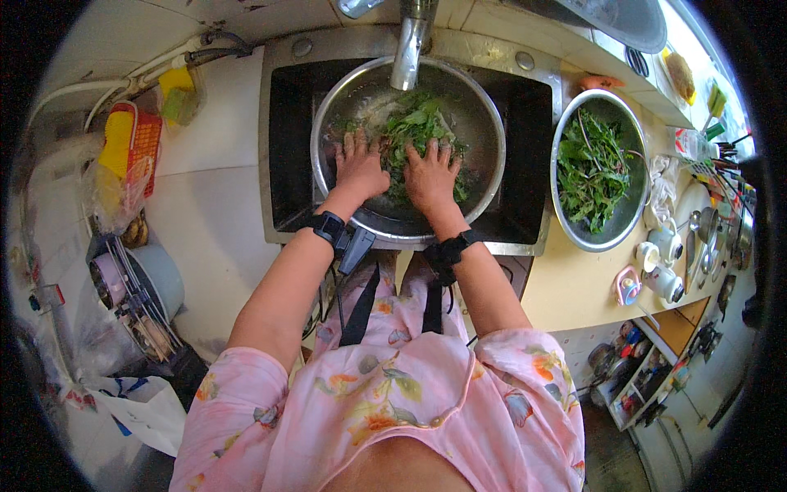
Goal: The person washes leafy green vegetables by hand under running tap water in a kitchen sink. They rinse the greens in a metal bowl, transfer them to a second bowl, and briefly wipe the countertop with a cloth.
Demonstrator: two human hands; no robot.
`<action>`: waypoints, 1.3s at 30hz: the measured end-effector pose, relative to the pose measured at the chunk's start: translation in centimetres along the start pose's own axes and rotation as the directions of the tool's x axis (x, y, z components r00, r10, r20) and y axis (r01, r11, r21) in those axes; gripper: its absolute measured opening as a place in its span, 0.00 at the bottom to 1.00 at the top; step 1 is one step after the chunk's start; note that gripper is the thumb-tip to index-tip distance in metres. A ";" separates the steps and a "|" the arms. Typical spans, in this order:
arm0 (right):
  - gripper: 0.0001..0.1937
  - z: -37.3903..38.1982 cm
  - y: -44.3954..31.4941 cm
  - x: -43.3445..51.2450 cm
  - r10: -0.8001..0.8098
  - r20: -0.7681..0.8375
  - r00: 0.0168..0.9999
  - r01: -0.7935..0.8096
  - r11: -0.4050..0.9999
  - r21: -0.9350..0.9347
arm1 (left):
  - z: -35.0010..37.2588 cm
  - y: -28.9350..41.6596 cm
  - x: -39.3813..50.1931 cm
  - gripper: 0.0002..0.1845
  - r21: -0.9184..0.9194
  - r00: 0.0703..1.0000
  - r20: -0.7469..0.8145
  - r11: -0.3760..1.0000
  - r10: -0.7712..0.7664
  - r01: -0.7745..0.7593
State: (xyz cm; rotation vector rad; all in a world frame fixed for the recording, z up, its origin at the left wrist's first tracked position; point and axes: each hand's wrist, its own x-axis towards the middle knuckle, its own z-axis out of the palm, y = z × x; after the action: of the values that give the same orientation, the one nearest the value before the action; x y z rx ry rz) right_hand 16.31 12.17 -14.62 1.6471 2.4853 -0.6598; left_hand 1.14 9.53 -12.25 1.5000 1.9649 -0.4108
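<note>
A large metal basin (495, 166) of water stands in the sink (529, 154), below the faucet (406, 58). Leafy greens (421, 120) float in it, mostly at the middle and right. My left hand (358, 166) is in the basin at the left edge of the greens, fingers spread and pointing away from me. On top of the greens, my right hand (431, 175) rests with its fingers apart; it grips nothing that I can see. Both fingertips are partly wet or under water. A second metal bowl (639, 178), holding more leafy greens (591, 169), sits on the counter to the right.
Right of the bowl lie a white cloth (663, 184) and several small white jars (664, 243). A carrot (601, 82) is behind the bowl. On the left are a red plastic basket (144, 147) and a light blue pot (163, 280). A wok-like metal pan (639, 24) hangs over at upper right.
</note>
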 end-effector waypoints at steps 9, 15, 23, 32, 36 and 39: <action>0.15 -5.7 0.6 0.3 0.154 -0.028 0.988 -0.046 0.457 0.888 | -1.7 0.3 -1.2 0.17 -0.994 0.991 -0.105 0.039 -0.083 -0.102; 0.21 -7.3 2.9 -2.2 0.120 -0.195 0.973 0.133 0.396 0.908 | -2.5 -4.1 -2.6 0.14 -0.957 0.933 -0.288 0.085 -0.217 -0.276; 0.34 -0.3 1.4 -0.3 0.005 0.075 0.997 -0.006 1.000 0.018 | 1.1 -1.9 -0.6 0.41 -0.291 0.985 -0.159 0.951 0.060 -0.105; 0.27 0.0 0.2 2.1 0.117 -0.010 0.993 -0.111 0.960 0.256 | -0.6 -1.1 -0.3 0.47 -0.990 0.993 0.110 0.096 0.045 0.105; 0.16 -3.1 -0.8 1.1 0.143 0.020 0.990 -0.083 0.452 0.888 | -1.3 -0.2 -1.8 0.41 -0.994 0.998 0.021 -0.102 0.055 0.027; 0.13 -6.1 -0.7 -1.0 0.085 0.015 0.996 -0.014 -0.006 1.000 | -2.6 -0.8 -3.2 0.39 -0.958 0.988 -0.042 -0.286 0.149 0.002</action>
State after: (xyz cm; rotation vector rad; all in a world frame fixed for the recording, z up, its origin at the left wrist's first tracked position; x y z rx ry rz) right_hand 17.09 13.52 -8.55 1.8557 1.6761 -2.9741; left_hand 0.19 8.37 -8.33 0.2852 1.1611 1.1091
